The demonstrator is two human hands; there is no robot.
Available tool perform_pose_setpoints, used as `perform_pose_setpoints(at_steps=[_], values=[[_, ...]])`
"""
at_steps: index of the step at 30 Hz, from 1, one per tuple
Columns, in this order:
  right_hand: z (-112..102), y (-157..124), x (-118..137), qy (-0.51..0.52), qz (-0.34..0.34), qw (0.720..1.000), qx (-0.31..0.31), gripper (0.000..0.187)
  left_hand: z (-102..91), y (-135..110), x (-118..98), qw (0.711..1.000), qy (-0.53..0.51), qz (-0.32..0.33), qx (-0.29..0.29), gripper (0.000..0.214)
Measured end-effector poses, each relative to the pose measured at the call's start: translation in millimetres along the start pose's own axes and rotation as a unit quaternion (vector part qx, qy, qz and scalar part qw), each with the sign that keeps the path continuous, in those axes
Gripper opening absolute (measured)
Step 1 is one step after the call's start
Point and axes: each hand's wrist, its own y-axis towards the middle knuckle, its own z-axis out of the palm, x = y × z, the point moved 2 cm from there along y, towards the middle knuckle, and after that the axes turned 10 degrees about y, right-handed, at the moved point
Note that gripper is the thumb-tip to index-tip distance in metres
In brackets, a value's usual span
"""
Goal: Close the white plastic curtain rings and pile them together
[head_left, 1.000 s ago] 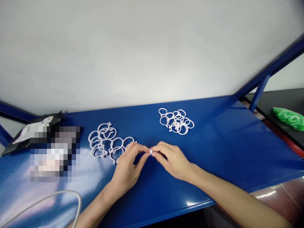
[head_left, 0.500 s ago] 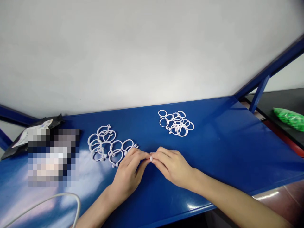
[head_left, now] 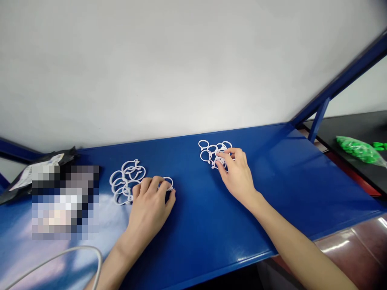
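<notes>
Many white rings [head_left: 130, 197]: lying on the blue table [head_left: 199, 229] in two messy piles, well apart from each other; overlapping, with small knobs on some.
Left pile [head_left: 123, 179]: partly hidden under the left hand, peeking out on both sides of it.
Right pile [head_left: 209, 152]: sitting a bit farther back, partly covered by the right hand.
Left hand [head_left: 150, 207]: palm down at the left pile, fingers bent and close together, thumb apart from them; cannot tell if holding a ring.
Right hand [head_left: 238, 177]: at the near side of the right pile, thumb and first finger a little apart, with white ring parts showing by the tips; cannot tell if pinching one.
Clear bag [head_left: 358, 150]: lying on the black shelf [head_left: 359, 125] to the right; full of bright green bits.
Loose green bits [head_left: 379, 145]: just beside the clear bag, outside it.
Black bag [head_left: 69, 155]: lying at the left end of the blue table, with a white label [head_left: 26, 174] on top; cannot see inside.
Blocked-out thing [head_left: 65, 197]: next to the black bag; too blurry to name.
Pale cable [head_left: 99, 259]: curving across the near left corner.
</notes>
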Motion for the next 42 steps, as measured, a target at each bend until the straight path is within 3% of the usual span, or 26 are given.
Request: perform_pose_setpoints(at_steps=[4, 8, 11, 14, 20, 25, 28, 32, 34, 36, 39, 42], values=[[6, -11, 22, 0.050, -0.035, 0.997, 0.048, 0.022, -1.2, 0, -7, 0.999, -0.041, -0.002, 0.003, 0.015], [14, -24, 46, 0.129, -0.083, 0.976, 0.151, 0.024, -1.3, 0, -7, 0.996, -0.091, 0.000, 0.006, 0.012], [20, -31, 54, 0.160, -0.087, 0.957, 0.223, 0.026, -0.6, 0, -5, 0.992, -0.124, 0.009, -0.001, 0.009], [22, -32, 55, 0.170, -0.080, 0.948, 0.257, 0.026, 1.4, -1, -1, 0.989, -0.146, 0.020, -0.009, 0.009], [22, -32, 55, 0.168, -0.073, 0.946, 0.269, 0.025, -0.1, -1, 6, 0.989, -0.143, 0.020, -0.016, 0.014], [19, -33, 57, 0.190, -0.064, 0.949, 0.243, 0.031, -17.1, 4, 2, 0.983, -0.165, -0.006, -0.082, 0.010], [16, -34, 59, 0.225, -0.080, 0.950, 0.199, 0.035, -26.1, 6, -9, 0.963, -0.250, 0.041, -0.095, 0.010], [15, -36, 60, 0.308, -0.130, 0.927, 0.169, 0.019, -29.9, 2, -22, 0.921, -0.377, 0.078, -0.055, 0.010], [15, -36, 59, 0.360, -0.092, 0.913, 0.169, 0.012, -28.6, -1, -25, 0.908, -0.414, 0.051, -0.027, 0.005], [16, -36, 57, 0.408, 0.006, 0.895, 0.181, 0.011, -25.7, -3, -26, 0.893, -0.450, 0.006, 0.006, 0.005], [19, -36, 55, 0.473, 0.162, 0.841, 0.207, 0.014, -19.8, -5, -25, 0.857, -0.509, -0.060, 0.059, 0.008], [20, -36, 55, 0.521, 0.220, 0.794, 0.225, 0.019, -14.8, -4, -23, 0.818, -0.556, -0.102, 0.101, 0.012]])
